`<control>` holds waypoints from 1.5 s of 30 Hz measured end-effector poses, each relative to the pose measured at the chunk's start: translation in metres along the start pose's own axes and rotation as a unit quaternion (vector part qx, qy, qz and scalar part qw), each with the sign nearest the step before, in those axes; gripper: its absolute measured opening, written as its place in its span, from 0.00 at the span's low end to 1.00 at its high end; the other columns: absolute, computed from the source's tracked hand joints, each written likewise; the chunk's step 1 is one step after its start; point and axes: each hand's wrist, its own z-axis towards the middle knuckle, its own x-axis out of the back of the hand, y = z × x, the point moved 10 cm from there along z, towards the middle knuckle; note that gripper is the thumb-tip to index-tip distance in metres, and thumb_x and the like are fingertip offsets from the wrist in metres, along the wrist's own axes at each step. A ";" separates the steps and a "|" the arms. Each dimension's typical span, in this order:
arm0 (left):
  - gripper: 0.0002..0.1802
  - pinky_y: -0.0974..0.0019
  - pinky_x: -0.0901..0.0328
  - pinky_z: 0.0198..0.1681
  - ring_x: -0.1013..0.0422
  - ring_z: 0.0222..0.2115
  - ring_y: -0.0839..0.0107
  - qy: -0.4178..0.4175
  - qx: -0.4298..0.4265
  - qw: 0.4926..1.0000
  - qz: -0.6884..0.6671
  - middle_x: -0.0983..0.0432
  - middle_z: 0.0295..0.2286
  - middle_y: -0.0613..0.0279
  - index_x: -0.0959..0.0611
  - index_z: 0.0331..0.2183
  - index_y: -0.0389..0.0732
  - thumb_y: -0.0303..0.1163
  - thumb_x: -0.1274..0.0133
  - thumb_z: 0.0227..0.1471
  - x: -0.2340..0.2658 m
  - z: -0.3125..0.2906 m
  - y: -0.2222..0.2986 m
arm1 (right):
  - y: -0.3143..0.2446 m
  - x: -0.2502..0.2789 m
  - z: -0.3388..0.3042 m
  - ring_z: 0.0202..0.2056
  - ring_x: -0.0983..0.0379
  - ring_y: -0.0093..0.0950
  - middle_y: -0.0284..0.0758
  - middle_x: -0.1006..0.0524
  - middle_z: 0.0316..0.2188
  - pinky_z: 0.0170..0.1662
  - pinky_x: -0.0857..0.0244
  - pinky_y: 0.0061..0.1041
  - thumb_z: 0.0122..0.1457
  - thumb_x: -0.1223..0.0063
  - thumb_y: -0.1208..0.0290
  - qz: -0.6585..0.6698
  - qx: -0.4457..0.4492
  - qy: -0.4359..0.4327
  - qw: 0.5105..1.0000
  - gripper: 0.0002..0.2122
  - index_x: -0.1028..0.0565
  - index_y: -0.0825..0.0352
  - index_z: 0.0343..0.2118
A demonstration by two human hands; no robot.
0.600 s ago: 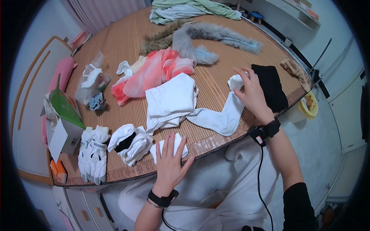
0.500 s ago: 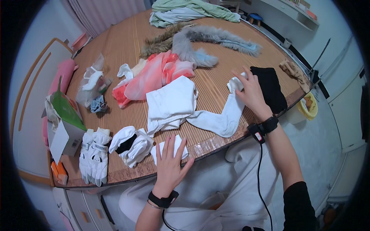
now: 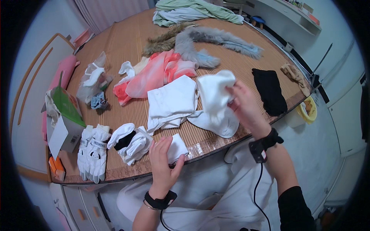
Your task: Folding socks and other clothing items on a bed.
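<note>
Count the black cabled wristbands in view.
2: the left wristband, on the wrist of the left hand; the right wristband, on the wrist of the right hand, which holds a white cloth. No others show.

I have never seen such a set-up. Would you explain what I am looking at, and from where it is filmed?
There is no robot: a person works with two bare hands, wearing black wristbands. A wide camera on the person's head looks down, so straight edges bend. On the brown mat lie gloves, a pink cloth, grey fur and a black cloth, among other things. The right hand holds up part of a white sock. The left hand, open, is at a small white cloth; whether it presses, I cannot tell.
</note>
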 end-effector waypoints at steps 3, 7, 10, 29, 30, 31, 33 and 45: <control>0.31 0.57 0.46 0.54 0.37 0.48 0.55 -0.012 0.038 0.993 -0.115 0.34 0.44 0.50 0.33 0.49 0.35 0.30 0.42 0.42 -0.003 0.001 -0.008 | 0.045 -0.045 -0.025 0.38 0.30 0.19 0.29 0.29 0.37 0.40 0.32 0.23 0.59 0.57 0.73 0.067 -0.127 -0.080 0.986 0.08 0.33 0.63 0.41; 0.34 0.63 0.43 0.52 0.37 0.48 0.60 -0.028 0.100 0.952 -0.287 0.35 0.44 0.51 0.35 0.50 0.34 0.31 0.41 0.41 -0.016 -0.007 -0.020 | 0.096 -0.076 -0.049 0.37 0.30 0.20 0.31 0.30 0.35 0.37 0.32 0.20 0.59 0.56 0.73 0.064 -0.228 -0.175 0.956 0.08 0.35 0.65 0.41; 0.40 0.66 0.42 0.51 0.38 0.48 0.69 -0.065 0.170 0.908 -0.377 0.39 0.48 0.56 0.41 0.54 0.36 0.29 0.41 0.40 -0.028 -0.010 -0.025 | 0.120 -0.082 -0.070 0.37 0.31 0.18 0.30 0.31 0.36 0.38 0.31 0.20 0.60 0.56 0.71 -0.006 -0.281 -0.198 0.939 0.08 0.35 0.65 0.41; 0.16 0.71 0.39 0.44 0.34 0.41 0.77 -0.140 0.233 0.874 -0.403 0.29 0.41 0.59 0.27 0.42 0.32 0.26 0.48 0.49 -0.040 -0.025 -0.035 | 0.060 -0.134 -0.104 0.55 0.44 0.40 0.43 0.42 0.53 0.55 0.47 0.34 0.42 0.35 0.61 -0.375 0.164 -0.417 0.811 0.35 0.39 0.59 0.55; 0.17 0.71 0.39 0.44 0.35 0.42 0.76 -0.156 0.245 0.846 -0.448 0.30 0.40 0.60 0.28 0.43 0.32 0.27 0.49 0.50 -0.045 -0.027 -0.029 | 0.071 -0.129 -0.097 0.53 0.42 0.39 0.42 0.40 0.51 0.54 0.45 0.33 0.43 0.37 0.63 -0.361 0.122 -0.416 0.825 0.32 0.37 0.60 0.52; 0.18 0.72 0.40 0.45 0.36 0.43 0.76 -0.171 0.255 0.815 -0.492 0.31 0.40 0.61 0.30 0.44 0.32 0.28 0.49 0.52 -0.048 -0.027 -0.020 | 0.079 -0.125 -0.091 0.52 0.40 0.39 0.42 0.38 0.49 0.53 0.44 0.32 0.45 0.38 0.65 -0.347 0.079 -0.414 0.838 0.28 0.36 0.61 0.50; 0.16 0.72 0.39 0.44 0.37 0.42 0.77 -0.165 0.250 0.811 -0.503 0.33 0.36 0.64 0.30 0.42 0.33 0.27 0.48 0.51 -0.042 -0.017 -0.014 | 0.073 -0.115 -0.083 0.48 0.36 0.32 0.38 0.33 0.44 0.50 0.42 0.27 0.47 0.41 0.71 -0.319 0.059 -0.373 0.869 0.20 0.34 0.63 0.44; 0.18 0.75 0.37 0.40 0.32 0.35 0.78 -0.012 0.280 0.839 -0.466 0.30 0.32 0.64 0.30 0.40 0.36 0.21 0.43 0.46 -0.017 -0.007 -0.039 | 0.066 -0.043 -0.036 0.44 0.31 0.21 0.33 0.27 0.42 0.47 0.39 0.20 0.60 0.54 0.69 -0.018 -0.125 -0.078 0.989 0.16 0.33 0.73 0.48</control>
